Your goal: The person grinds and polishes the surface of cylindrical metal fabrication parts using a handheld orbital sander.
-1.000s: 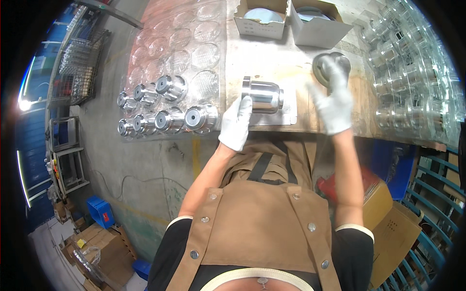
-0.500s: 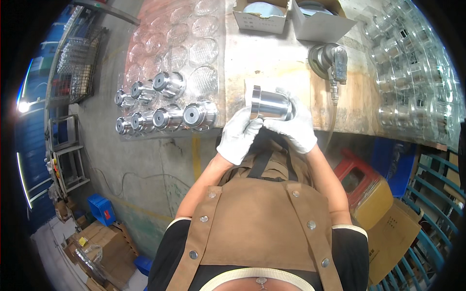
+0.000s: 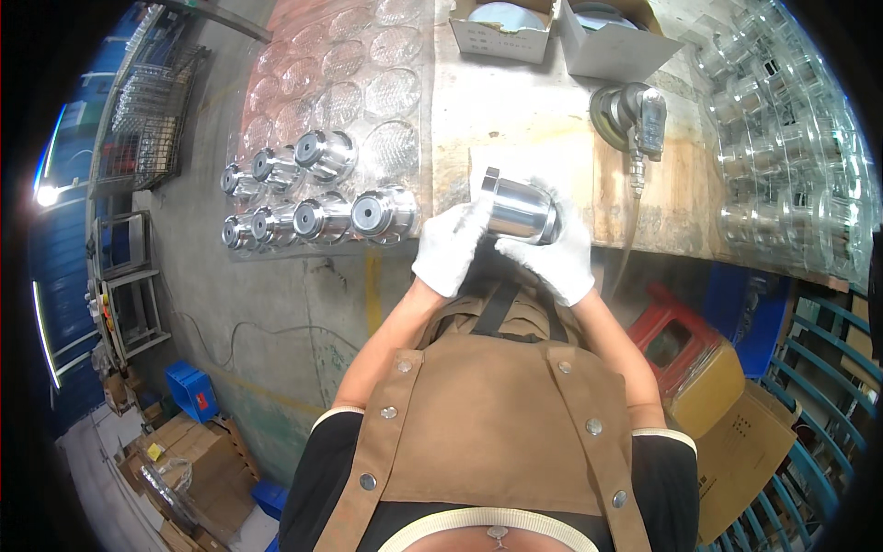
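Between my gloved hands is a shiny flanged metal cylinder (image 3: 520, 211), lying on its side just over the bench's near edge. My left hand (image 3: 452, 248) is closed at its wider rim on the left. The other end is gripped by my right hand (image 3: 563, 254), thumb along the near side and fingers behind, partly hidden. Both hands wear white gloves. To the left, several similar metal cylinders (image 3: 381, 214) stand in the clear plastic blister tray (image 3: 391, 145).
A round pneumatic sander (image 3: 635, 120) with a hose rests on the bench at right. Behind it are two open cartons (image 3: 612, 51) of discs. Stacked clear trays with metal parts (image 3: 782, 147) fill the far right. A red and yellow stool (image 3: 694, 354) stands below the bench.
The cylinder has tilted, its right end dropping nearer to me, and shifted slightly right. My left hand has turned along its rim, and my right hand has moved slightly with it.
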Demonstrator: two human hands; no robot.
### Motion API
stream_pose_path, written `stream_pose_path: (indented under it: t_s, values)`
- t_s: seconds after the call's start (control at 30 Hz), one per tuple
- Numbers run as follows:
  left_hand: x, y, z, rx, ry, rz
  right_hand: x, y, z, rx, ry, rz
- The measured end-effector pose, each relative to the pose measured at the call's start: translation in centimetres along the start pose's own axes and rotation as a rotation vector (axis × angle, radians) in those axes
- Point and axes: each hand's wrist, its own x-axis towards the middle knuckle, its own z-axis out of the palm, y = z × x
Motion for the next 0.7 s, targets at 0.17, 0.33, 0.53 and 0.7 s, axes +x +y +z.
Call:
stream_pose_path:
  t_s: [0.17, 0.33, 0.53, 0.7]
  values:
    - [0.4, -2.0, 0.4, 0.133, 0.093, -0.107, -0.5, 0.9, 0.5, -0.066, -0.006, 0.005]
    - [-0.2, -2.1, 0.2, 0.057, 0.136, -0.035, -0.4, 1.6, 0.7, 0.021, -0.014, 0.029]
    - [-0.4, -0.7, 0.1, -0.036, 0.009, -0.026, -0.2, 0.7, 0.9, 0.18, 0.035, 0.037]
    - [-0.9, -0.8, 0.7, -0.116, 0.005, -0.055, -0.5, -0.1, 1.1, 0.106, 0.083, 0.089]
